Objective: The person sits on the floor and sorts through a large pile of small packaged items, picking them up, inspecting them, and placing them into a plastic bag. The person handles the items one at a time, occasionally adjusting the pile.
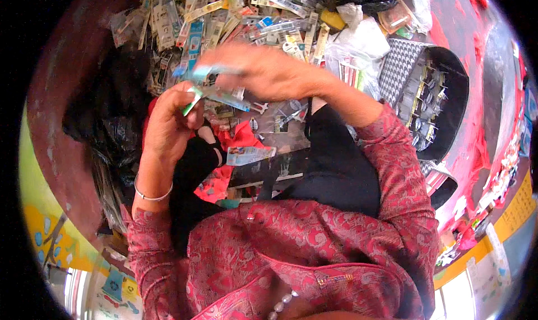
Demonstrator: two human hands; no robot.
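My left hand (175,115) is closed, thumb and fingers pinching a small green-and-white piece of packaging (193,103). My right hand (255,68) is smeared by motion just above and to the right of it. A blurred pale-blue strip (216,71) lies across the right fingertips; whether they grip it cannot be made out. Between the hands runs a clear strip with a blue end (238,103), partly hidden. Below, a light-blue printed pack (250,155) rests by my lap.
Ahead spreads a heap of long narrow clear packs (207,26). A black plastic bag (109,104) lies left. To the right stands a houndstooth-patterned bin (400,62) with packs inside, near a white plastic bag (358,43). Red scraps (238,135) lie by my foot.
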